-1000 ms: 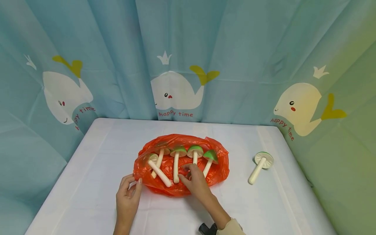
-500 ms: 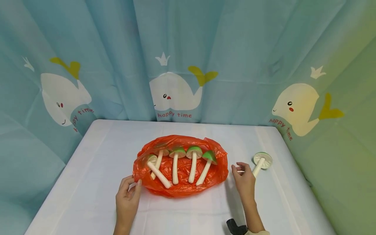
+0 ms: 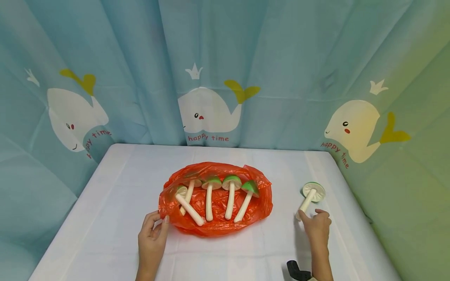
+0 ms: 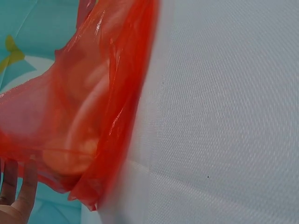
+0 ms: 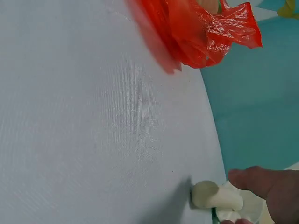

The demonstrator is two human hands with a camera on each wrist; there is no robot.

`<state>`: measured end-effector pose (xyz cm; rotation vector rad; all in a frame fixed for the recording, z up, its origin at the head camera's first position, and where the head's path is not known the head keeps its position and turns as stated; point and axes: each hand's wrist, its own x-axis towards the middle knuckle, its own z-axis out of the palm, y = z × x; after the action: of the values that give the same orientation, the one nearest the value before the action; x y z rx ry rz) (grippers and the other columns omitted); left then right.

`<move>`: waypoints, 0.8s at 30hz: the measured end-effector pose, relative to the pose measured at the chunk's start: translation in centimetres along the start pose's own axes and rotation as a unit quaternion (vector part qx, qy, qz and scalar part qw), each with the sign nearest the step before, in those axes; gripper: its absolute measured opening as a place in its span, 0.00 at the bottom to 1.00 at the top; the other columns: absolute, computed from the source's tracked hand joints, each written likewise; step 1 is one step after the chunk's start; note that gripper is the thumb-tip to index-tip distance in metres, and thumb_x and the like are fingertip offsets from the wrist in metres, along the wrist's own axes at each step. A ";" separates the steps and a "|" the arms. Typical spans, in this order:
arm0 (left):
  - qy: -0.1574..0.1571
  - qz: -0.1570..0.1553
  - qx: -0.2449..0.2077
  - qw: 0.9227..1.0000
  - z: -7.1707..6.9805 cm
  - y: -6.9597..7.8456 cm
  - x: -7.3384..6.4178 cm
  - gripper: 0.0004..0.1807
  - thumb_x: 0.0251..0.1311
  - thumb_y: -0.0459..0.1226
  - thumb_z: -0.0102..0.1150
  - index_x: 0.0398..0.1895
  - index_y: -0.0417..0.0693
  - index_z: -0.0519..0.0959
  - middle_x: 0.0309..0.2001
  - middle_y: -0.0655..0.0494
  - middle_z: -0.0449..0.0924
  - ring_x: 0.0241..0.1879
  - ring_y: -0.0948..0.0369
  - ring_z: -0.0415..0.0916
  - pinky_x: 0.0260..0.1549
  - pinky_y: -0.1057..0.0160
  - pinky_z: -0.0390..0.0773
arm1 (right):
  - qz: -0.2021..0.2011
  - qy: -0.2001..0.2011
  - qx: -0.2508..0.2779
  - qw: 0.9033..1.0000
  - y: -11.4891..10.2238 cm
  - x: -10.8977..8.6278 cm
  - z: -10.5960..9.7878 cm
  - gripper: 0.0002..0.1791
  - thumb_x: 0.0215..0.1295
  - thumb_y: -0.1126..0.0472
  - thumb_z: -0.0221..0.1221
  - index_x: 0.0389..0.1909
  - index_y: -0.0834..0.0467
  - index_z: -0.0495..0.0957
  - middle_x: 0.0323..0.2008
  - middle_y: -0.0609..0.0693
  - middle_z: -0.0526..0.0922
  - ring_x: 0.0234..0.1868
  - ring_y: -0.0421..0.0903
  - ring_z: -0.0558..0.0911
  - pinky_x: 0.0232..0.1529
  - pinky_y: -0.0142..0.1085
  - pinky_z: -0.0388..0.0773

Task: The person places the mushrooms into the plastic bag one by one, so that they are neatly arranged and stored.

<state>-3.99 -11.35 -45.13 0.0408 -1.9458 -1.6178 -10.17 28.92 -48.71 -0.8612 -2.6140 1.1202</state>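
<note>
A red plastic bag (image 3: 261, 208) lies mouth up on the table with several toy mushrooms (image 3: 209, 203) in it, green-capped with white stems. My left hand (image 3: 152, 236) pinches the bag's rim at its left side. To the right, a single mushroom (image 3: 307, 201) lies cap away from me, green rim and pale gills showing. Beside the lower end of its stem is my right hand (image 3: 317, 230), thumb at the stem and fingers spread apart from it. In the right wrist view, the thumb (image 5: 257, 179) overlaps the stem (image 5: 217, 197).
A white cloth covers the table (image 3: 105, 218). Blue curtains (image 3: 288, 70) printed with whales hang behind it and at the sides. A black strap-like piece (image 3: 298, 271) sits at the right wrist.
My right hand has left the bag's mushrooms and moved right to the lone mushroom's stem, its fingers spread. The left hand stays at the bag's rim.
</note>
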 end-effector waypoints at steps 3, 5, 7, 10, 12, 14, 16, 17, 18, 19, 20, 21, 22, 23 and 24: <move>0.003 -0.004 0.003 1.000 -0.1 -0.1 0.0 0.07 0.53 0.14 0.53 0.35 0.24 0.75 0.40 0.53 0.72 0.43 0.65 0.72 0.38 0.76 0.76 | -0.021 -0.025 -0.008 0.999 0.2 0.3 0.1 0.31 0.57 0.58 0.60 0.51 0.79 0.62 0.42 0.77 0.71 0.40 0.69 0.73 0.36 0.54 0.72; 0.003 -0.006 0.001 1.000 -0.1 -0.3 0.0 0.07 0.53 0.14 0.53 0.35 0.24 0.75 0.40 0.53 0.72 0.43 0.65 0.72 0.39 0.76 0.76 | -0.025 -0.033 -0.008 0.999 0.4 0.3 0.2 0.30 0.57 0.59 0.59 0.50 0.79 0.62 0.42 0.76 0.74 0.39 0.68 0.75 0.36 0.54 0.73; 0.002 -0.008 0.000 1.000 -0.2 -0.6 -0.1 0.07 0.53 0.15 0.53 0.35 0.25 0.75 0.41 0.53 0.72 0.44 0.65 0.72 0.39 0.76 0.76 | -0.022 -0.037 -0.005 0.999 0.5 0.3 0.3 0.30 0.57 0.60 0.58 0.51 0.79 0.62 0.41 0.76 0.74 0.39 0.67 0.75 0.36 0.53 0.73; 0.003 -0.014 0.003 1.000 -0.3 -1.0 -0.1 0.08 0.54 0.15 0.54 0.36 0.25 0.75 0.41 0.52 0.72 0.43 0.65 0.72 0.39 0.75 0.76 | -0.017 -0.042 0.002 0.999 0.7 0.3 0.4 0.30 0.58 0.61 0.57 0.52 0.79 0.61 0.41 0.75 0.74 0.39 0.67 0.75 0.36 0.53 0.73; 0.003 -0.015 0.005 1.000 -0.3 -1.3 -0.1 0.08 0.54 0.15 0.54 0.37 0.26 0.76 0.41 0.52 0.72 0.43 0.65 0.72 0.38 0.76 0.76 | -0.018 -0.048 0.002 0.999 0.9 0.3 0.5 0.29 0.59 0.60 0.57 0.51 0.79 0.62 0.40 0.74 0.75 0.38 0.66 0.76 0.35 0.50 0.74; 0.004 -0.015 0.008 1.000 -0.3 -1.5 -0.1 0.08 0.54 0.16 0.54 0.37 0.26 0.76 0.41 0.52 0.72 0.43 0.65 0.72 0.38 0.76 0.76 | -0.018 -0.062 -0.001 0.998 1.1 0.4 0.6 0.29 0.60 0.58 0.57 0.50 0.79 0.64 0.38 0.71 0.76 0.35 0.63 0.76 0.31 0.45 0.74; 0.006 -0.022 0.005 1.000 -0.4 -2.0 -0.1 0.08 0.54 0.16 0.54 0.37 0.27 0.76 0.41 0.53 0.72 0.44 0.64 0.72 0.38 0.76 0.76 | -0.022 -0.071 -0.002 0.997 1.4 0.6 0.7 0.27 0.59 0.57 0.57 0.47 0.78 0.68 0.34 0.67 0.77 0.33 0.59 0.76 0.28 0.40 0.73; 0.007 -0.027 0.002 1.000 -0.4 -2.3 -0.2 0.07 0.55 0.17 0.55 0.37 0.27 0.76 0.41 0.53 0.72 0.44 0.64 0.72 0.39 0.75 0.76 | -0.025 -0.068 -0.006 0.997 1.5 0.8 0.8 0.25 0.58 0.56 0.57 0.45 0.76 0.70 0.31 0.64 0.77 0.30 0.56 0.76 0.26 0.37 0.71; 0.008 -0.033 0.006 0.999 -0.4 -2.3 -0.2 0.07 0.55 0.17 0.55 0.37 0.28 0.76 0.42 0.53 0.72 0.44 0.64 0.72 0.39 0.75 0.76 | -0.025 -0.071 -0.005 0.997 1.6 0.8 0.8 0.24 0.58 0.56 0.57 0.43 0.75 0.72 0.29 0.61 0.77 0.29 0.54 0.75 0.24 0.35 0.70; 0.008 -0.038 0.007 0.999 -0.4 -2.8 -0.2 0.07 0.56 0.18 0.55 0.37 0.29 0.76 0.42 0.54 0.72 0.45 0.64 0.72 0.39 0.75 0.76 | -0.024 -0.072 -0.004 0.997 1.6 0.9 0.8 0.23 0.58 0.56 0.57 0.41 0.75 0.73 0.28 0.59 0.77 0.28 0.52 0.75 0.24 0.35 0.70; 0.009 -0.048 0.008 0.999 -0.4 -3.1 -0.3 0.06 0.56 0.19 0.56 0.37 0.30 0.77 0.42 0.54 0.72 0.45 0.64 0.72 0.39 0.75 0.76 | -0.023 -0.071 -0.001 0.997 1.6 0.9 0.8 0.22 0.57 0.56 0.57 0.40 0.74 0.73 0.27 0.59 0.77 0.27 0.51 0.75 0.23 0.35 0.70; 0.009 -0.053 0.007 0.999 -0.4 -3.0 -0.3 0.06 0.56 0.19 0.56 0.36 0.30 0.76 0.42 0.54 0.72 0.45 0.64 0.72 0.39 0.75 0.76 | -0.021 -0.068 0.004 0.997 1.6 0.9 0.8 0.21 0.56 0.57 0.57 0.39 0.74 0.73 0.27 0.58 0.78 0.26 0.49 0.75 0.23 0.35 0.70; 0.010 -0.056 0.008 0.998 -0.3 -3.0 -0.3 0.05 0.56 0.19 0.56 0.36 0.30 0.76 0.42 0.54 0.72 0.45 0.65 0.72 0.39 0.75 0.76 | -0.017 -0.068 0.010 0.997 1.6 0.9 0.8 0.21 0.57 0.57 0.56 0.40 0.75 0.73 0.26 0.58 0.78 0.24 0.47 0.75 0.22 0.34 0.70; 0.010 -0.056 0.008 0.998 -0.3 -3.1 -0.3 0.05 0.56 0.19 0.56 0.35 0.30 0.76 0.42 0.54 0.72 0.45 0.65 0.72 0.39 0.75 0.76 | -0.012 -0.066 0.017 0.998 1.5 0.8 0.8 0.22 0.57 0.57 0.56 0.40 0.75 0.73 0.26 0.58 0.78 0.23 0.45 0.75 0.21 0.34 0.70; 0.010 -0.055 0.007 0.998 -0.2 -3.1 -0.3 0.05 0.56 0.19 0.57 0.35 0.30 0.76 0.42 0.54 0.72 0.45 0.65 0.72 0.39 0.76 0.76 | -0.006 -0.070 0.032 0.997 1.4 0.7 0.7 0.22 0.58 0.58 0.56 0.42 0.76 0.72 0.27 0.58 0.78 0.23 0.45 0.76 0.22 0.33 0.71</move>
<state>-4.67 -12.22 -48.01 0.1714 -1.9697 -1.6664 -10.40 29.66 -50.19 -0.7806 -2.6739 1.2974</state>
